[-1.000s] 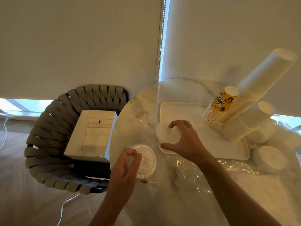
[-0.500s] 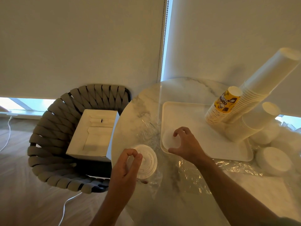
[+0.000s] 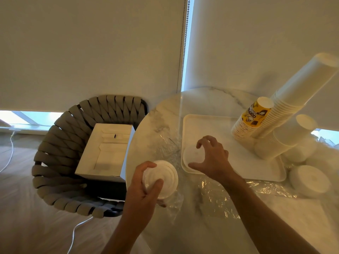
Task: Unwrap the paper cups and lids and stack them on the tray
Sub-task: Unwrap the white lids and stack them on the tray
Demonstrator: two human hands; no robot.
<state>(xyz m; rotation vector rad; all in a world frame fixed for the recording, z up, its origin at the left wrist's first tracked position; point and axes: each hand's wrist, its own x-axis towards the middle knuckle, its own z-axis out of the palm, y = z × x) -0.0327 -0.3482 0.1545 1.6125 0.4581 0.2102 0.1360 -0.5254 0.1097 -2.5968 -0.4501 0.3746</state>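
Now my left hand (image 3: 145, 189) is gripping a stack of lids (image 3: 162, 177) between thumb and fingers. Just ahead, my right hand (image 3: 211, 158) is hovering, fingers spread and loosely curled, over a lid (image 3: 192, 155) lying in the tray (image 3: 211, 123).

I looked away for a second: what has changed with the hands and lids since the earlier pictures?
The right hand set its lid down in the tray corner and now opens above it. The left hand closed round the wrapped lid stack. Cup stacks stayed put.
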